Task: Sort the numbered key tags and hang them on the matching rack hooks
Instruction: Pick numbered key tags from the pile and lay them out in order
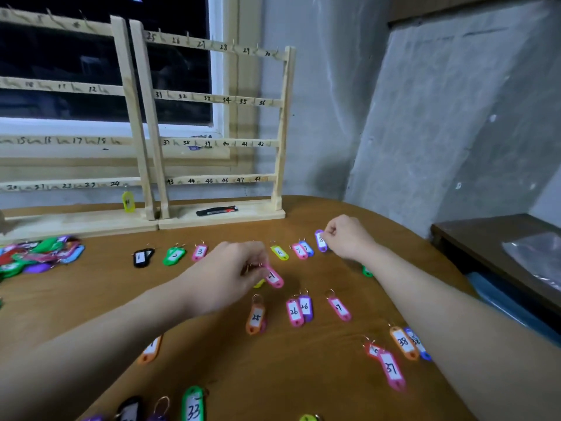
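A: Spanning the whole foreground, brown wooden table (303, 375); two pale wooden racks at its far edge, left rack (76, 86) numbered into the twenties, right rack (218, 98) marked 25 to 48.

B: Anything hung?

A: One yellow tag (128, 201) under hook 24 on the left rack. Black marker (217, 210) lies on the right rack's base.

B: Loose tags?

A: Unsorted pile (39, 253) at far left. A row near the racks: black 1 (140, 257), green 2 (174, 255), pink 3 (199, 252), yellow-green 6 (279, 252). Nearer: orange 25 (256, 318), pink 26 (294, 312), orange 38 (403, 342), pink 37 (391, 369), green 33 (193, 405).

B: Hands?

A: Left hand (230, 275), fingers curled, pinches the ring end of a pink tag (274, 278); the tag hangs low over the table centre. Right hand (349, 238), fingers curled, holds a purple tag (321, 240) at the row's right end.
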The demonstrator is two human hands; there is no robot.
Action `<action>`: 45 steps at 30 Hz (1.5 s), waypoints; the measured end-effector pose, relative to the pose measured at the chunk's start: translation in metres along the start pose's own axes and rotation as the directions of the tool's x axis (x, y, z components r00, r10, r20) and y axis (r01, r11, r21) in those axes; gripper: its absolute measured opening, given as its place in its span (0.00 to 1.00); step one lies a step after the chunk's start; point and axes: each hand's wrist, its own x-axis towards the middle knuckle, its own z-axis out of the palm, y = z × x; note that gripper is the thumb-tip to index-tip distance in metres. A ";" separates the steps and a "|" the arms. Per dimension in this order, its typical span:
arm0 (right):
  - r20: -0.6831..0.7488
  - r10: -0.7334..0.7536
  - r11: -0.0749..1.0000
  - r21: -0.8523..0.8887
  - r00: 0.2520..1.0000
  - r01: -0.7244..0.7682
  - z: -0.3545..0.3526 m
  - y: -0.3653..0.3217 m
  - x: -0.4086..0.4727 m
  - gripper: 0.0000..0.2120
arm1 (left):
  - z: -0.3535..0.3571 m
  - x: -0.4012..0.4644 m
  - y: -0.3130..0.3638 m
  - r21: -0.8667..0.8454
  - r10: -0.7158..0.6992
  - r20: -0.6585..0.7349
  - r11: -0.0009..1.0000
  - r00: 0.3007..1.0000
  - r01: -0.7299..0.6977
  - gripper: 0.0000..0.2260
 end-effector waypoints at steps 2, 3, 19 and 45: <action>-0.003 -0.002 0.998 -0.069 1.000 0.001 0.005 0.000 0.007 0.14 | 0.005 0.012 -0.001 0.022 -0.014 0.029 1.000 0.999 0.013 0.08; -0.006 -0.008 0.993 -0.116 1.000 0.007 0.006 -0.001 0.009 0.13 | 0.007 0.018 -0.002 0.032 -0.021 0.039 0.999 0.999 0.020 0.08; 0.009 -0.041 0.954 -0.296 0.999 0.042 0.001 0.001 0.015 0.12 | -0.007 0.043 -0.025 -0.092 -0.131 0.042 0.987 0.990 0.135 0.04; -0.183 -0.138 0.985 0.073 0.973 0.154 -0.055 0.046 -0.134 0.20 | 0.072 0.070 0.056 0.092 0.169 0.205 0.977 0.964 -0.191 0.09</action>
